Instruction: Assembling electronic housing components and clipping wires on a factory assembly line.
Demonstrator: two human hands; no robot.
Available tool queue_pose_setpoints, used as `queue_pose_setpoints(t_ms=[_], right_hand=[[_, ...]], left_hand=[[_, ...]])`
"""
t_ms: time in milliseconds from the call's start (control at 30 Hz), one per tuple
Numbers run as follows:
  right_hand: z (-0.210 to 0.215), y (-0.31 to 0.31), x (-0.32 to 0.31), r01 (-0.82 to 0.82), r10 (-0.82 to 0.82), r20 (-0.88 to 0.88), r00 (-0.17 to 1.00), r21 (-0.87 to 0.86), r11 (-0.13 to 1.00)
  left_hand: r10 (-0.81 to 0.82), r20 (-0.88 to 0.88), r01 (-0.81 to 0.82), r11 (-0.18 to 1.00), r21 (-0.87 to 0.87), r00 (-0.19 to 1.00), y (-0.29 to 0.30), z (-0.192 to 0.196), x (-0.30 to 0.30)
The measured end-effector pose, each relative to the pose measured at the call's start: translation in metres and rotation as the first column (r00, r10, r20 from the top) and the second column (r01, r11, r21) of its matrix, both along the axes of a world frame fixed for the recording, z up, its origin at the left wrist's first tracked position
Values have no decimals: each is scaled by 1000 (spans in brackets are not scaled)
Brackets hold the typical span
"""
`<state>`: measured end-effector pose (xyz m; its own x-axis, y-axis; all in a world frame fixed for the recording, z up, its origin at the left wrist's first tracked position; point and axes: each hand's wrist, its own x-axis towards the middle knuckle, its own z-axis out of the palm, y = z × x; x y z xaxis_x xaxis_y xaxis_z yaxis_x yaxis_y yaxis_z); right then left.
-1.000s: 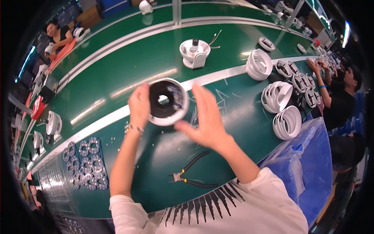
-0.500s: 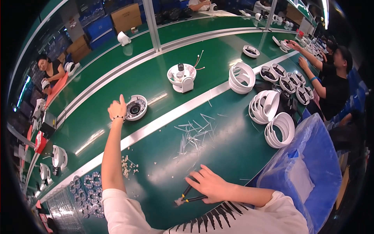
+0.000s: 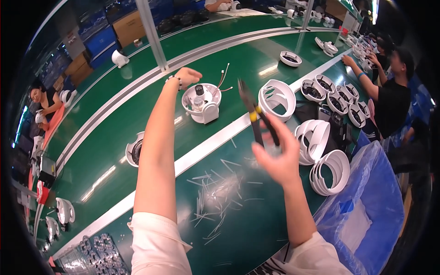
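My left hand (image 3: 185, 77) reaches over the green belt, just behind a white camera housing (image 3: 206, 118). Its fingers stretch to the right and grip nothing I can see. The housing stands upright, with a black lens (image 3: 199, 90) inside and thin wires (image 3: 222, 79) sticking up at its right. Raised over the near worktop, my right hand (image 3: 280, 158) is closed round dark cutting pliers (image 3: 251, 104) with yellow bands on the handles. Their jaws point up and left, apart from the wires. A white ring-shaped cover (image 3: 134, 150) lies on the belt, partly hidden by my left forearm.
Thin clear strips (image 3: 215, 195) are scattered on the near worktop (image 3: 256, 220). White rings (image 3: 330, 173) and round black-centred parts (image 3: 337, 101) crowd the right side, beside a plastic-lined blue bin (image 3: 380, 197). A metal post (image 3: 152, 34) rises beyond my left hand. Co-workers sit around the line.
My right hand has lifted the pliers from the worktop and brought them forward. My left hand has left the ring-shaped cover and moved right to the camera housing. The view has shifted slightly.
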<state>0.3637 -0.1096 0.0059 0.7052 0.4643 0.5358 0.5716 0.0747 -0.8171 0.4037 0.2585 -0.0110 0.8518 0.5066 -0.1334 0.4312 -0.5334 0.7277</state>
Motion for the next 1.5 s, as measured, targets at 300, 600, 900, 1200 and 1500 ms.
queue_pose_setpoints(t_ms=[300,600,900,1200,1500], right_hand=[[22,66,78,142,-110,98,989,-437,888],[40,99,111,390,182,598,781,-693,606],[22,118,130,418,142,599,788,-691,590],[31,113,129,380,126,550,825,-707,597],[86,68,118,398,-337,458,822,-40,917]], left_hand=[[-253,137,156,857,490,958,-18,-11,-7],[-391,209,128,679,723,896,-40,1,1],[-335,250,177,850,496,908,-48,1,25],[-268,436,-62,792,608,859,-51,-6,34],[63,798,-40,998,-49,599,-136,48,-84]])
